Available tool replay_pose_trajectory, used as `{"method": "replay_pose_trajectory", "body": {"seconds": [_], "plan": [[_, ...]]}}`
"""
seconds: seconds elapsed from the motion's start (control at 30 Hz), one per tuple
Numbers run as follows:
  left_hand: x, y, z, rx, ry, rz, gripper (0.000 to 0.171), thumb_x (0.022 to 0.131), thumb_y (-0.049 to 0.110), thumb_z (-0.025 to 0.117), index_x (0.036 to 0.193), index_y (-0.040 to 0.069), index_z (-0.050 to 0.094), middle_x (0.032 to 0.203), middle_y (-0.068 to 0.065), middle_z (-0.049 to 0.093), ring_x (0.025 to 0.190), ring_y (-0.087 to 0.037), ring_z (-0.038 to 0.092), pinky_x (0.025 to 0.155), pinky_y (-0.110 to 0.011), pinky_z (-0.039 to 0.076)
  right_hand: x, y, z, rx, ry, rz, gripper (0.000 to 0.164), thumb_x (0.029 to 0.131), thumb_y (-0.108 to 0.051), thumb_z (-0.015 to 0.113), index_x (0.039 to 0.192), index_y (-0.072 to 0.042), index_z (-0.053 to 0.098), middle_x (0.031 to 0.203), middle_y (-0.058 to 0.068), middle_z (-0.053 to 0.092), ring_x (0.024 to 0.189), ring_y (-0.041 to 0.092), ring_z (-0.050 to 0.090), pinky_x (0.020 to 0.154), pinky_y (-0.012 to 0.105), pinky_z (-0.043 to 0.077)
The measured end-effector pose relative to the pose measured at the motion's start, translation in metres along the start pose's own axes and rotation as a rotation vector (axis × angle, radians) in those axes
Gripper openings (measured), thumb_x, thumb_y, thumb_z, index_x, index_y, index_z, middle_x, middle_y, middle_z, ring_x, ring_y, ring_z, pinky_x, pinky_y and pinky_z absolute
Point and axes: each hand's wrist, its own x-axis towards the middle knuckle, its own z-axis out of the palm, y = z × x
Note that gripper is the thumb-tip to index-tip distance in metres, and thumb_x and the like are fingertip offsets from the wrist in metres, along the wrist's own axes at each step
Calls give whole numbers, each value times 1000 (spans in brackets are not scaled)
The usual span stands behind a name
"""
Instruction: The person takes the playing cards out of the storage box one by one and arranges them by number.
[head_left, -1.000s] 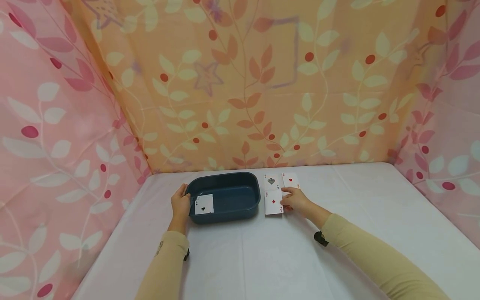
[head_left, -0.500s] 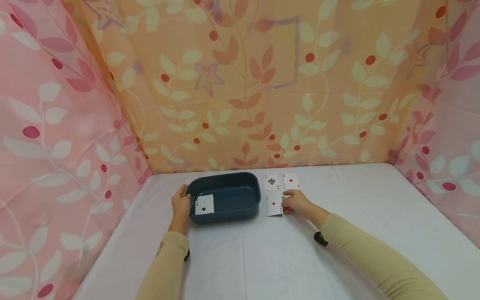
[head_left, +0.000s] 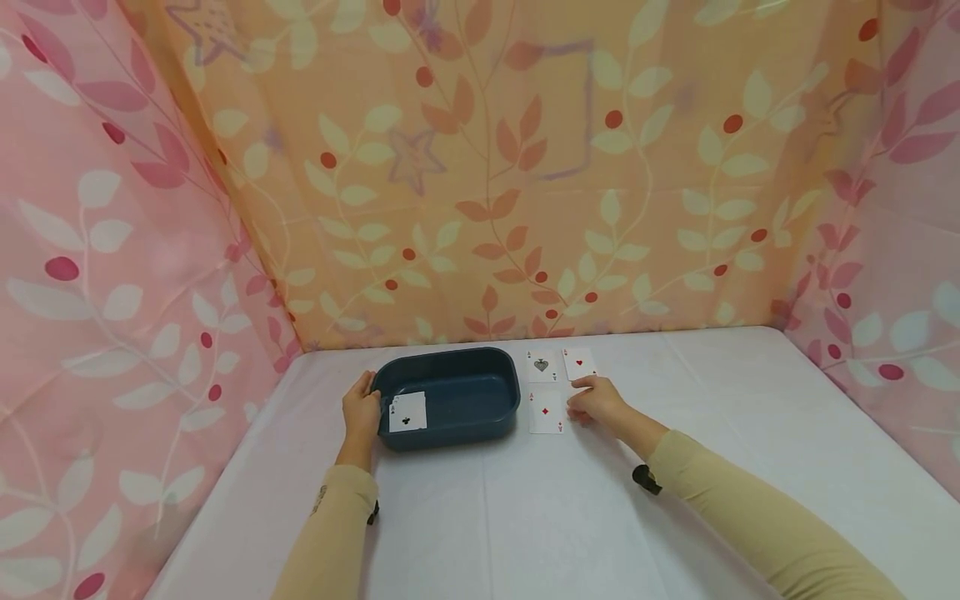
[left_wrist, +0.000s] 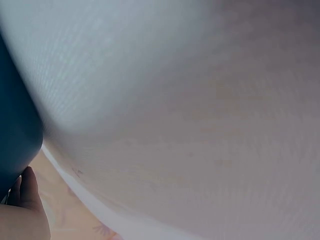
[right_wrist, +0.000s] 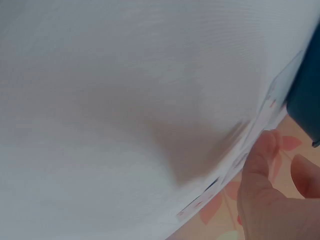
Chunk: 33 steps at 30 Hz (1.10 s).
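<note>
1. The diamond (head_left: 546,412) lies flat and face up on the counter (head_left: 487,500), just right of the tray (head_left: 457,436) and well in from the counter's front edge.
2. The right grip (head_left: 600,404) hangs just beside the diamond's right edge, fingers parted and nothing between them; the right wrist view shows the gap.
3. The left grip (head_left: 362,415) is clamped on the tray's left end; part of its hold is hidden behind the wall.
4. The spade (head_left: 542,365) and heart (head_left: 579,362) lie side by side beyond the diamond, toward the counter's back edge. The club (head_left: 407,412) lies inside the tray, toward its left end; whether other cards lie under it is too small to tell.
5. The diamond should be light, thin and springy, probably slick, and easily creased. Its right edge looks the best hold: slide it slightly or lift a corner, then pinch lightly.
6. The tray looks stiff and probably light, so a firm hold at its rim should keep it steady.
7. The tray's right wall stands near the diamond, leaving little room leftward at counter level; a carried card would need to clear that rim. The roomier ways run toward the counter's front and right edges.
</note>
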Motion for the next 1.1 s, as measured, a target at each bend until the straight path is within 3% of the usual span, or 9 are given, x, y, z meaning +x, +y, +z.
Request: {"method": "replay_pose_trajectory", "body": {"seconds": [0.27,0.4,0.6,1.1], "plan": [[-1,0,-1,-11,-11,-2,53,97,-11,34,148,-9,24,152,-23,29,143,-29,24,116,-38,20,-6,-23,17,199,-7,-53,47,96,-6,57,138,8,43,113,28,64,81,21,69,74,27,58],[0,-1,-1,-8,-16,4,52,97,-11,34,148,-9,23,153,-23,29,143,-29,24,116,-38,20,-8,-33,29,299,-27,-84,45,96,-7,58,137,8,45,106,23,67,83,22,70,77,29,58],[-1,0,0,-3,-14,0,52,97,-10,34,149,-9,24,153,-23,29,143,-30,24,116,-38,20,-11,-44,53,467,-82,-146,44,95,-1,57,135,12,43,94,16,68,71,12,66,70,23,57],[-3,2,0,-21,-14,-13,52,97,-10,34,149,-8,24,153,-22,28,144,-29,23,116,-38,20,-11,-58,99,547,-216,-171,42,95,2,55,133,13,43,92,13,69,70,11,66,66,24,57]]}}
